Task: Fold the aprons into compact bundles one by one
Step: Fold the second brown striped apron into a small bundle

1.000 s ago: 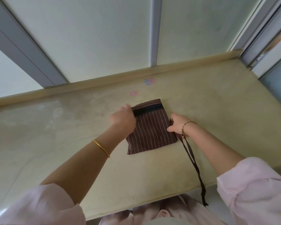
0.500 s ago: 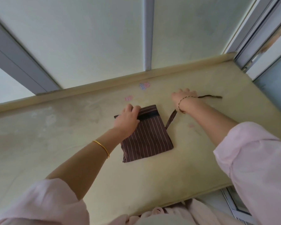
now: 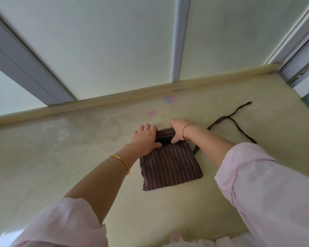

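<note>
A brown apron with thin white stripes point(image 3: 169, 168) lies folded into a small rectangle on the beige table point(image 3: 78, 157). Both hands grip its far edge, where a dark band shows between them. My left hand point(image 3: 146, 138) pinches the far left corner, thumb on top of the cloth. My right hand point(image 3: 177, 130) holds the far right corner, thumb pressed on the dark band. The apron's brown strap point(image 3: 234, 122) runs out from under my right forearm and lies loose on the table to the right, crossing over itself.
A raised lip point(image 3: 114, 102) ends the table at the back, with frosted window panels and grey frames point(image 3: 176, 41) above it. Two small pink and blue stickers point(image 3: 170, 99) sit on the table beyond the apron. The table's near edge is at my body.
My right hand laid the strap out on the table to the right, let it go, and came back to the apron's far right corner. My left hand stayed at the far left corner.
</note>
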Demonstrator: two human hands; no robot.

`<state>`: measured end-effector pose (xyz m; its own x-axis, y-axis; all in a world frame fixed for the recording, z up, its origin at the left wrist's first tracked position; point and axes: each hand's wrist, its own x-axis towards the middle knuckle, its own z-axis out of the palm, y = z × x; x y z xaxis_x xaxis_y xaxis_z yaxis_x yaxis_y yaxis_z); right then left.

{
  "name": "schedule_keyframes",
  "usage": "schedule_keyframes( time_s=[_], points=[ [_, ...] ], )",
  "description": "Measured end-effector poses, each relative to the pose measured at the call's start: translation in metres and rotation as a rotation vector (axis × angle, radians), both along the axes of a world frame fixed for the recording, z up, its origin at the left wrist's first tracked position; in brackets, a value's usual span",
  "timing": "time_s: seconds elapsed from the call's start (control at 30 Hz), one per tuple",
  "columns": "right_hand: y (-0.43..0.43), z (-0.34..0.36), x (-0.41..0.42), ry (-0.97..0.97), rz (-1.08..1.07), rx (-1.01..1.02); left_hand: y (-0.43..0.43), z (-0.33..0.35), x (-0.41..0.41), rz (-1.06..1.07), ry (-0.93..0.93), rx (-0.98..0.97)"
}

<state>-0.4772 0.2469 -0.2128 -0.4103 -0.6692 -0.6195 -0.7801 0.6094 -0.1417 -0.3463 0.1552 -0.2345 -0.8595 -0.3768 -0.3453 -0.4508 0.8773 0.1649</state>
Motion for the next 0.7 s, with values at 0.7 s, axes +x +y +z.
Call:
schedule_keyframes(
  time_s=[0.7],
  points=[
    [0.086, 0.03, 0.044, 0.302, 0.177, -0.498, 0.039, 0.046, 0.045, -0.409, 0.123, -0.448]
  ],
)
